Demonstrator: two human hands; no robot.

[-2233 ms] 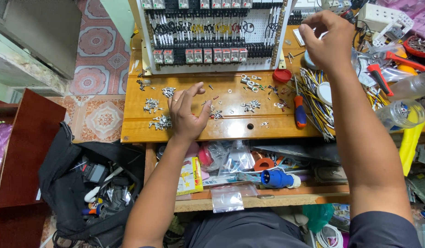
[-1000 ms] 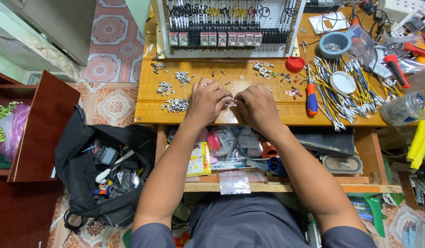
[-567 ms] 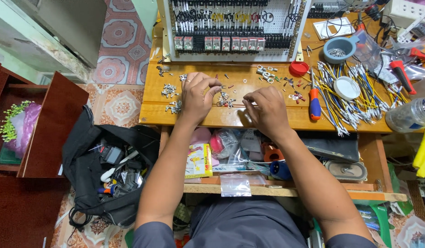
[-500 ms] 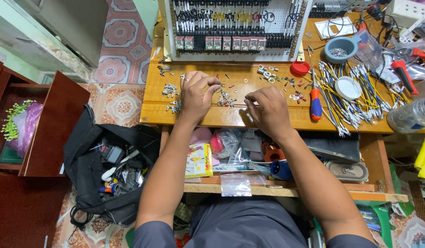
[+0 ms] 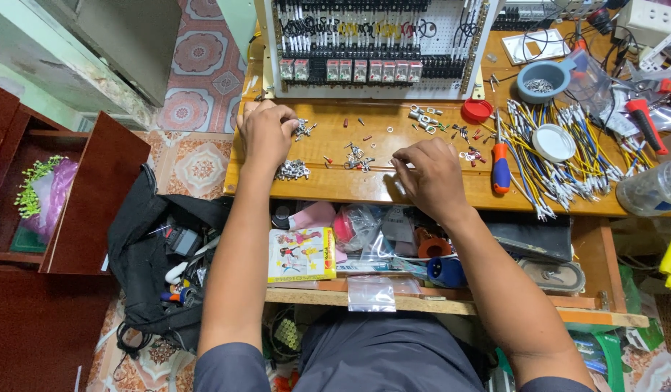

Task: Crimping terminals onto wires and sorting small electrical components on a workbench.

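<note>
Two bare hands work among small metal terminals on a wooden tabletop (image 5: 328, 185).

Left of the red-handled screwdriver (image 5: 501, 165), the left hand (image 5: 266, 134) rests curled at the tabletop's edge, its grip pinched around a little cluster of silvery terminals (image 5: 303, 130); a second heap of terminals (image 5: 292, 170) lies just below it. Nearer the screwdriver, the right hand (image 5: 431, 174) lies knuckles up, fingertips bent to the wood beside scattered bits; whether its grip holds anything cannot be told. Right of the screwdriver lies a bundle of yellow and blue wires (image 5: 567, 163).
</note>
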